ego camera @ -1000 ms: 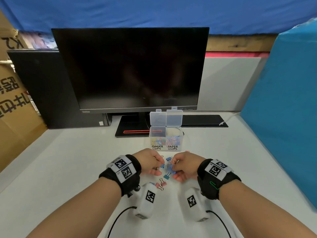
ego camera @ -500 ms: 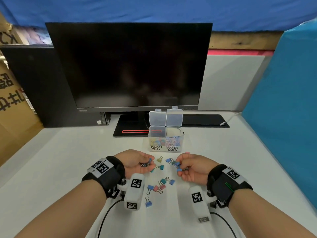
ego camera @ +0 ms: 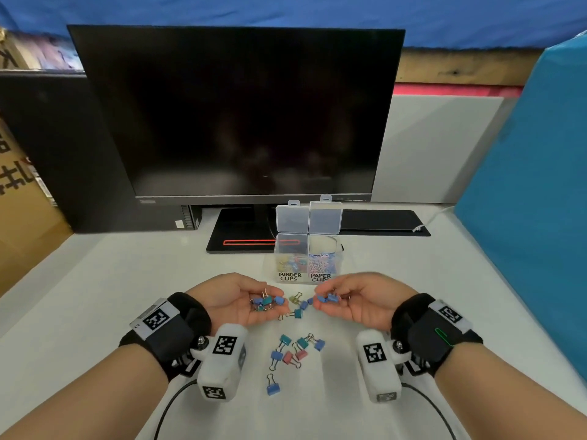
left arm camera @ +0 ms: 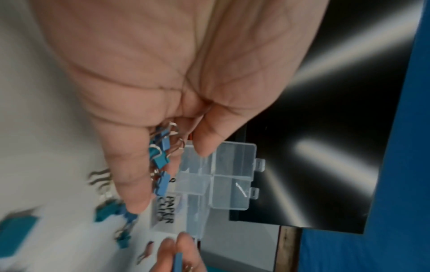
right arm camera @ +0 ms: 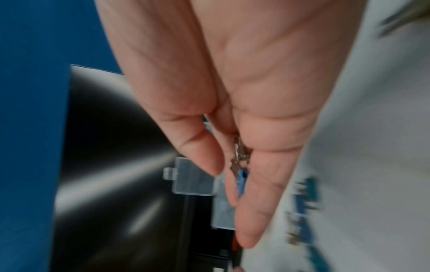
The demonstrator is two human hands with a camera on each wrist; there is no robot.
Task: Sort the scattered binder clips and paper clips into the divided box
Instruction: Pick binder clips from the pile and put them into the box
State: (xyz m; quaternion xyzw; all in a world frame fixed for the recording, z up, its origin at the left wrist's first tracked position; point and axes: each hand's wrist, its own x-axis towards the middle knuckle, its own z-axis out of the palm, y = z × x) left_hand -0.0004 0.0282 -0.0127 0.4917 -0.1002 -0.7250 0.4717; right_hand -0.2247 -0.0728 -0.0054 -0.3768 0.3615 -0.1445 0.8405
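My left hand (ego camera: 241, 301) is turned palm up in front of the box, its fingers curled round several blue and teal binder clips (ego camera: 266, 302); the left wrist view shows the same bunch of clips (left arm camera: 163, 158) under the thumb. My right hand (ego camera: 355, 301), also palm up, cups a few blue binder clips (ego camera: 327, 298), seen in the right wrist view as blurred clips (right arm camera: 241, 165). The clear divided box (ego camera: 339, 265) stands just beyond both hands, lids raised, labelled BINDER CLIPS on the left and PAPER CLIPS on the right, with clips in both halves.
Loose binder clips lie on the white table: a few between my hands (ego camera: 298, 308), a cluster nearer me (ego camera: 295, 349) and a single blue one (ego camera: 273, 388). A dark monitor (ego camera: 235, 112) stands behind the box. A blue panel (ego camera: 540, 201) walls the right side.
Both hands have turned from palms down over the pile to palms up, drawn slightly apart, each holding binder clips. The clips left on the table are now uncovered.
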